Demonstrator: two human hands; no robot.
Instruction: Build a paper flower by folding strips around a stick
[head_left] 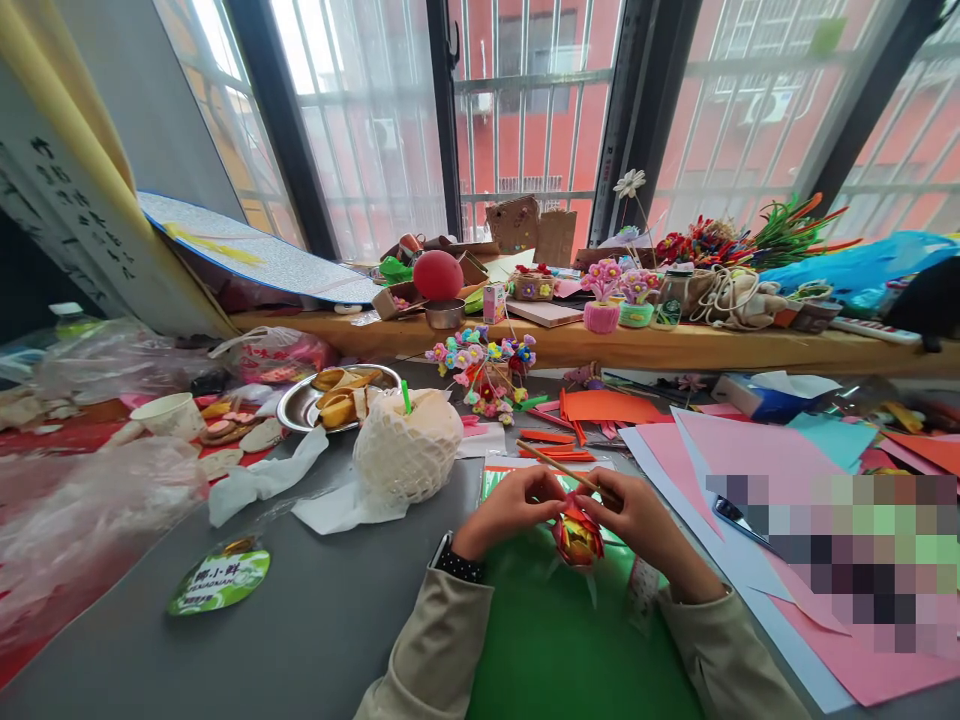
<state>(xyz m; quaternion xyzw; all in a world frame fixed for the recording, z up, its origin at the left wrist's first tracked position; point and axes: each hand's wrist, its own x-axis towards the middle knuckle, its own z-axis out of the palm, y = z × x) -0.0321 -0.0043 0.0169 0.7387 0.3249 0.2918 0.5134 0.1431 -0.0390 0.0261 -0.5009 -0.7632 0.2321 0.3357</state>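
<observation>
A red and gold paper flower (579,542) is between my two hands, above a green sheet (555,640). My left hand (514,512) is closed, thumb and fingertips pinching the flower's upper edge from the left. From the right, my right hand (643,520) is closed too, its thumb at the same edge. A thin wooden stick (551,461) slants from the upper left into the right hand's fingers. What the fingertips cover at the flower's top is hidden. A strip of clear tape or plastic (643,590) hangs near my right wrist.
A coconut in white foam netting (409,445) with a green straw stands left of my hands. Behind it is a metal bowl (289,408) of food pieces. Orange paper strips (556,452) lie ahead. Pink paper sheets (739,470) spread rightward. Small craft flowers (484,365) stand by the ledge.
</observation>
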